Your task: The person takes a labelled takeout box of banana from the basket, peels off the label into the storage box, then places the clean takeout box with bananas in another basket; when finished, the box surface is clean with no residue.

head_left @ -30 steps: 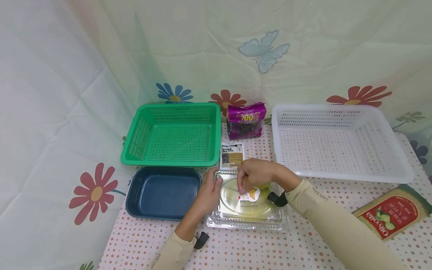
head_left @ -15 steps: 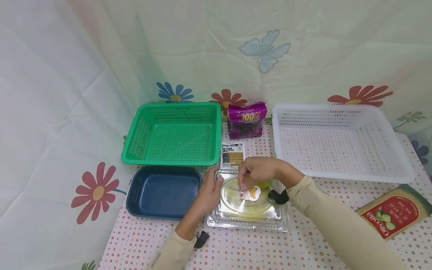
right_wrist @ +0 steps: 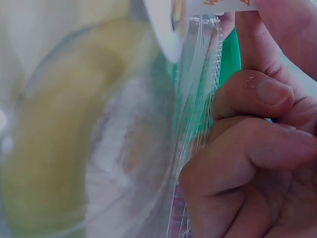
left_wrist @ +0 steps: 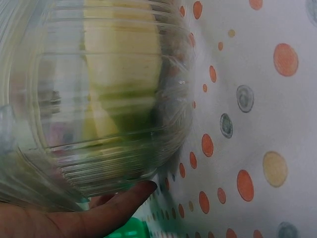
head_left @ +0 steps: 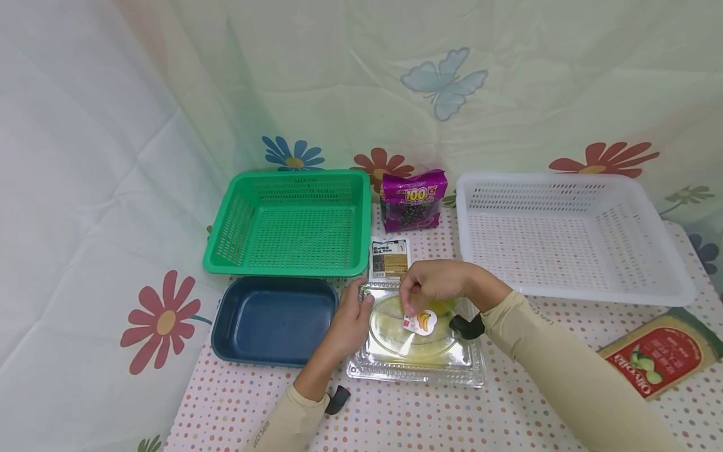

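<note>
Head view first: closest to us lies a clear plastic clamshell (head_left: 416,351) on the dotted tablecloth (head_left: 429,420), with something yellow-green inside (a banana (right_wrist: 59,148), as the right wrist view shows through the plastic). We have both hands on this box. Our left hand (head_left: 346,323) rests against its left side, the thumb up by the far left corner; in the left wrist view one finger (left_wrist: 114,210) lies straight along the ribbed wall of the box, and we cannot tell how the other fingers lie. Our right hand (head_left: 435,284) sits over the far part of the lid, fingers curled, pinching the edge of the lid beside the white banana sticker (head_left: 420,322). The right wrist view shows those fingers (right_wrist: 257,144) bent tight against the thin plastic edge.

Just left of the box stands a dark blue tray (head_left: 273,321), near our left hand. At the right edge of the table lies a red and green packet (head_left: 658,353), well apart from the box.

Farther on, a small white and tan packet (head_left: 388,258) lies just beyond the clamshell. Behind that we see a green basket (head_left: 290,223) on the left, a white basket (head_left: 570,235) on the right, and a purple bag (head_left: 414,201) between them, standing against the flowered cloth backdrop (head_left: 361,81).
</note>
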Demonstrator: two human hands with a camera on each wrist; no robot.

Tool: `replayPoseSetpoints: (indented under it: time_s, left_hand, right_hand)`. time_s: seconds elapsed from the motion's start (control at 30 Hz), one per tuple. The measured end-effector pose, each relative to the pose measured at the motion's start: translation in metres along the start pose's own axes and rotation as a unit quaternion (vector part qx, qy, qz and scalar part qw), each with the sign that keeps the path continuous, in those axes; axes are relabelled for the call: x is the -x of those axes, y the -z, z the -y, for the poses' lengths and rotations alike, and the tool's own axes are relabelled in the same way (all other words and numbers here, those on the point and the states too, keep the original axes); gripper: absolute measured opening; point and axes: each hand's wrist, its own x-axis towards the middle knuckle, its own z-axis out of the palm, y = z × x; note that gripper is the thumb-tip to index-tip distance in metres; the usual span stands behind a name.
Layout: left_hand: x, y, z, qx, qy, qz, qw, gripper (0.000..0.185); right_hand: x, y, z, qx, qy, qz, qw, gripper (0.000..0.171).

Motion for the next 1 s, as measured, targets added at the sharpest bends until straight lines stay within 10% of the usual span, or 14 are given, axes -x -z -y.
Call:
replayPoseSetpoints:
  time_s: [1.0]
  left_hand:
    - [0.0004, 0.0009, -0.001, 0.004, 0.013, 0.007, 0.9999, 0.046]
  right_hand:
    - [0.0016, 0.0079, -0.0055, -0.077, 0.029, 0.048, 0.995, 0.021]
